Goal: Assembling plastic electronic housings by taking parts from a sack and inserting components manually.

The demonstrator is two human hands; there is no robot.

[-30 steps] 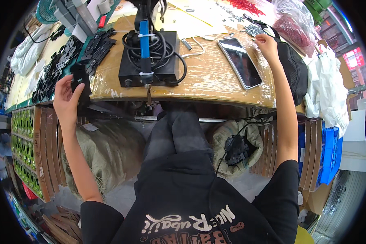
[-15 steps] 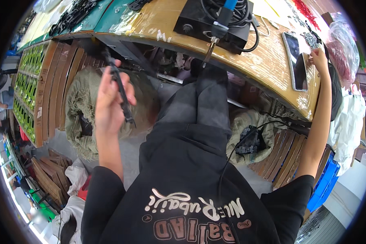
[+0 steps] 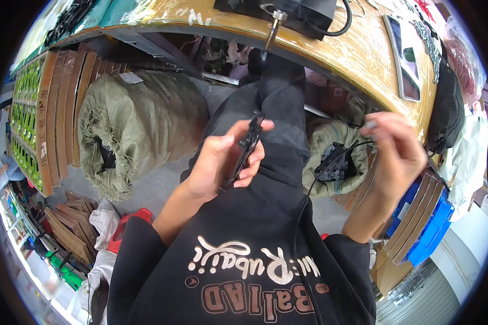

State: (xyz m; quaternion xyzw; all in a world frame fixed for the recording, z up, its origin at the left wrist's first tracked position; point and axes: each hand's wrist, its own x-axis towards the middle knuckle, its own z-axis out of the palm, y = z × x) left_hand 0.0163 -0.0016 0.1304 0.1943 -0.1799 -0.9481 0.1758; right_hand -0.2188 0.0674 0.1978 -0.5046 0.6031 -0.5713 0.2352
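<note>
My left hand (image 3: 214, 160) is closed around a slim, elongated black plastic part (image 3: 248, 149), held tilted above my lap. Thumb and fingers wrap its edges, covering some of it. Out to the right, off the table's front edge, my right hand (image 3: 398, 154) pinches a small greyish piece (image 3: 370, 124) between thumb and fingertips; blur hides its exact kind. A pointed metal-tipped tool, like a soldering iron (image 3: 272, 33), sticks out over the table's front edge. Small silvery metal pieces (image 3: 429, 46) lie in a pile on the right of the table.
A phone (image 3: 402, 59) lies on the wooden table (image 3: 358, 59) beside a black box (image 3: 303, 21) with cables. Woven sacks stand below, a large one (image 3: 146, 119) on the left and a smaller one (image 3: 322, 135) holding black parts. A thin black cable (image 3: 312, 187) runs down by my body.
My left hand has brought the black part right, in over my lap. The right hand has come back from the metal pieces beside the phone, carrying a small piece. The view has shifted downward.
</note>
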